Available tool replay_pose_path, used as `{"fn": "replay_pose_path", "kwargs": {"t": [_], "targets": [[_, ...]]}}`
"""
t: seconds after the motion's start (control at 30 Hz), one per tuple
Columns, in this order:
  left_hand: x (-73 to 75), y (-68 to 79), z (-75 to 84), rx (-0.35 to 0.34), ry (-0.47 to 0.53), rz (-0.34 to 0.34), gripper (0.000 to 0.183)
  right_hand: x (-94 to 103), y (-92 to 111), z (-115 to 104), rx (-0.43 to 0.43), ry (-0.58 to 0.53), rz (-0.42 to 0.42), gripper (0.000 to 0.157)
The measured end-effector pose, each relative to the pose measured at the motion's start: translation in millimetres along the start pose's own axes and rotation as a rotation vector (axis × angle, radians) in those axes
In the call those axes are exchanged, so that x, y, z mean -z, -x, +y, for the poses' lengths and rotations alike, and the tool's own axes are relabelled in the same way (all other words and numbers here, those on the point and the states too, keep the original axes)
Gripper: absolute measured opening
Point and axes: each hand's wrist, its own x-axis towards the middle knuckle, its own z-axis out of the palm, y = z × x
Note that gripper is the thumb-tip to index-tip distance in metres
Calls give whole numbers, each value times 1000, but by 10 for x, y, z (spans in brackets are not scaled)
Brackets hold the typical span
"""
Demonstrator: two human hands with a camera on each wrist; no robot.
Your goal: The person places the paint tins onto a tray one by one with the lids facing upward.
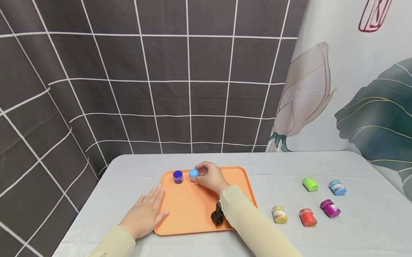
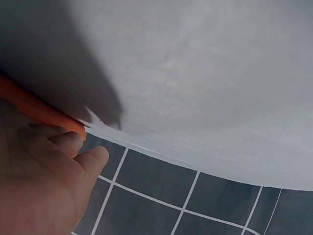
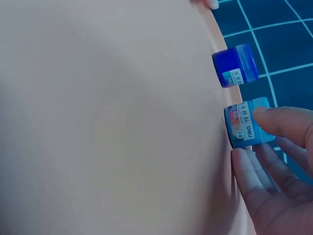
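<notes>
A light-blue jar [image 3: 239, 123] reads "deli"; the left sleeve [image 1: 108, 247] reads roughly "Let's Slim".

A curtained-off corner is formed around a pale grey cloth-covered table [image 1: 276, 185] by a dark grey, white-gridded fabric hanging [image 1: 169, 97] and a white flower-printed sheet [image 1: 350, 72]; home or office cannot be told.

Forward-down head view, 2 wrist close-ups
</notes>
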Motion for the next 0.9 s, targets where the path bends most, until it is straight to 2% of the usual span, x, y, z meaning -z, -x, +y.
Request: {"fn": "replay_pose_path", "kwargs": {"t": [0.2,0.3,0.47,0.73,0.9], "targets": [[8,28,13,3,10,-1,70,59,98,-73,-9,-77,-28,35],[6,36,7,3,11,6,70,107,149,-120,0,-73,-31,33],[10,34,-1,0,6,17,70,233,243,-199,57,58,-9,30],[19,9,4,7,16,-4,71,463,482,-379,140,217,0,26],[20,17,4,3,11,-7,71,580,626,-409,218,290,56,20]]}}
